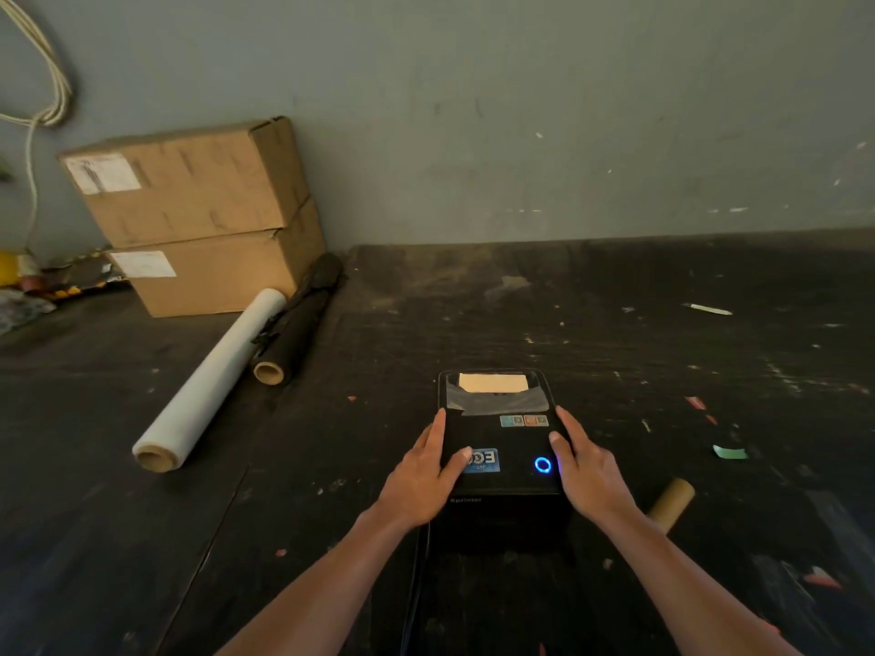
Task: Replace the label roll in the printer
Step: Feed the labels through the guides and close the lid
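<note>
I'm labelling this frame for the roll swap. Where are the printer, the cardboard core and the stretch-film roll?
printer (502,442): head view, middle of its black lid.
cardboard core (672,504): head view, side of the bare tube.
stretch-film roll (213,376): head view, middle of its white wrap.

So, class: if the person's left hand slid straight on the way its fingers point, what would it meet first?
Probably nothing soon: the left hand points along the black label printer's left edge, and the dark tabletop beyond looks free up to the grey wall. Depth is unclear.
</note>
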### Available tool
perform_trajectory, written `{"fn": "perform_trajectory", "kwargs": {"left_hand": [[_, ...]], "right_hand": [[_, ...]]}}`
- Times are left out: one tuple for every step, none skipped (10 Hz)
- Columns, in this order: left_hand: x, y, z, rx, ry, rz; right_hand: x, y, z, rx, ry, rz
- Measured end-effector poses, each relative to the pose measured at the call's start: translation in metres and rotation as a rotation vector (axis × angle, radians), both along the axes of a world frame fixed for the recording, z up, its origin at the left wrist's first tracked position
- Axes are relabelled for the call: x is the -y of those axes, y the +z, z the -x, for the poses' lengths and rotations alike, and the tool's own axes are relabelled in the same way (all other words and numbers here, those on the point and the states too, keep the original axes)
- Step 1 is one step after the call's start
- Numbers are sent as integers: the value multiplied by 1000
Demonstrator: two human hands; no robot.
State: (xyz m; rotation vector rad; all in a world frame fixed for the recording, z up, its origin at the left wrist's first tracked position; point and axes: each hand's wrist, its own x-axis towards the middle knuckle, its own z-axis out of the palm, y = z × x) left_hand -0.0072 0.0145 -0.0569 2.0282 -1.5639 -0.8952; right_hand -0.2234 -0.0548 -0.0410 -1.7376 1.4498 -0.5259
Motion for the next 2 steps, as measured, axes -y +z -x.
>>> {"fn": "perform_trajectory", "kwargs": {"left_hand": [[-4, 3, 5, -24, 111, 41], [-49, -10, 28, -100, 345, 186]], "right_hand": [[-3, 22, 2, -54, 10, 65], [-15, 90, 21, 324, -72, 223]]}}
